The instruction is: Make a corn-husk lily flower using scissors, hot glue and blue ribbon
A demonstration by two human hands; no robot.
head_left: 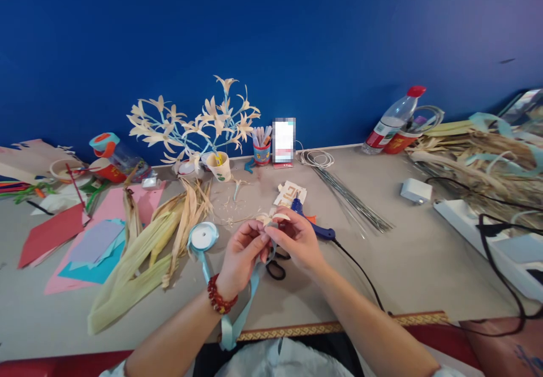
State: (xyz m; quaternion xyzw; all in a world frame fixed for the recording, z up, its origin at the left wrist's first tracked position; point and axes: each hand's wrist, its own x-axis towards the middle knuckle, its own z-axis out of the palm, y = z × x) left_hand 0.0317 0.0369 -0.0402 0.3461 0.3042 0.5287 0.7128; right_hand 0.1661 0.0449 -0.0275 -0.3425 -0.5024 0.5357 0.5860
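A small cream husk flower (271,217) is held between my two hands above the table. My left hand (244,252), with a red bead bracelet on the wrist, is closed, its thumb and fingers pinching at the flower's base. My right hand (299,241) is closed around the same base from the other side. A light blue ribbon (250,303) hangs from between the hands toward the table edge, beside its roll (203,235). Below the hands lie black-handled scissors (276,269), partly hidden. A blue glue gun (320,230) lies just beyond my right hand.
Corn husks (136,281) and coloured paper (91,247) lie at the left. Finished flower stems stand in a cup (219,167) at the back. Wires (352,198), a power strip (479,241) and a tilted bottle (390,122) are on the right. A black cord (365,275) crosses the table.
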